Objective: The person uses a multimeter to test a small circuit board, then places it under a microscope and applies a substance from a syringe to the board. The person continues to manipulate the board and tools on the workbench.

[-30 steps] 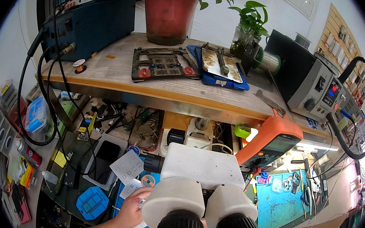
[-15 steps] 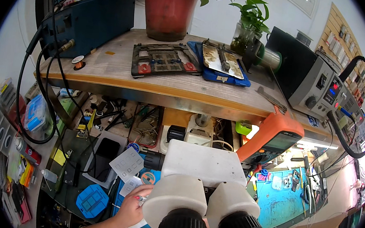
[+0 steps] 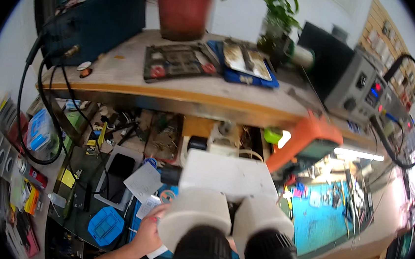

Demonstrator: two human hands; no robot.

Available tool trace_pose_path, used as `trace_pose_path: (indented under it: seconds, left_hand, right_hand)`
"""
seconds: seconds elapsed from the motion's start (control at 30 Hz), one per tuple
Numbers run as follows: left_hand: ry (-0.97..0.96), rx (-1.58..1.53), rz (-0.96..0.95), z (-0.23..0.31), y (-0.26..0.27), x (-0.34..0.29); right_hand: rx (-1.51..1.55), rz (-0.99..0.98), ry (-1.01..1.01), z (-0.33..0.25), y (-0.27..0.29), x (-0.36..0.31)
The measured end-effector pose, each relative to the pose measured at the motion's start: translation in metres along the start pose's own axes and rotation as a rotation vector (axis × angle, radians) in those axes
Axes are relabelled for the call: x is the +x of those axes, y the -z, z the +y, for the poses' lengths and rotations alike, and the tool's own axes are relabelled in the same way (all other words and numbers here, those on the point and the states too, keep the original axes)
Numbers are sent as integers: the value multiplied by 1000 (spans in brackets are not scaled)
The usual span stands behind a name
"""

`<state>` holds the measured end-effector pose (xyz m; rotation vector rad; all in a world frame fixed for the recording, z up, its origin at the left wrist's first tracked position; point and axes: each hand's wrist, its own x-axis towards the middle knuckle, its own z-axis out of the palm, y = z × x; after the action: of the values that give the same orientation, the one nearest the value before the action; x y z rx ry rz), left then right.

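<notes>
One hand in view: my left hand (image 3: 146,232), fingers curled beside white paper slips (image 3: 147,205) under the microscope (image 3: 225,205); can't tell if it's gripping. Right hand hidden by eyepieces. Little room: blue tray (image 3: 106,225) just left, bench edge near.

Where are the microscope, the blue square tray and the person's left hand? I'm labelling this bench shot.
microscope (image 3: 225,180): head view, on its white top housing.
blue square tray (image 3: 105,226): head view, on its middle.
left hand (image 3: 147,233): head view, on the back of the hand.
</notes>
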<state>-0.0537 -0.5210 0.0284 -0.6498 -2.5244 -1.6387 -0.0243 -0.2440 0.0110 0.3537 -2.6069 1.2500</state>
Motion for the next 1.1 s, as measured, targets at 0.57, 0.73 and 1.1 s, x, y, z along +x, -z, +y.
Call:
trace_pose_path:
  seconds: [0.57,0.73,1.1]
  left_hand:
    - [243,-155,-256,34,-27,-22]
    - [157,266,-412,46,-38,-28]
    - [-57,583,-255,55,-82,-32]
  right_hand:
    - [-1088,310,-205,73,162,-114]
    - [-1180,344,-303,72,162,-113]
    - [-579,-119,128,12,130,-129]
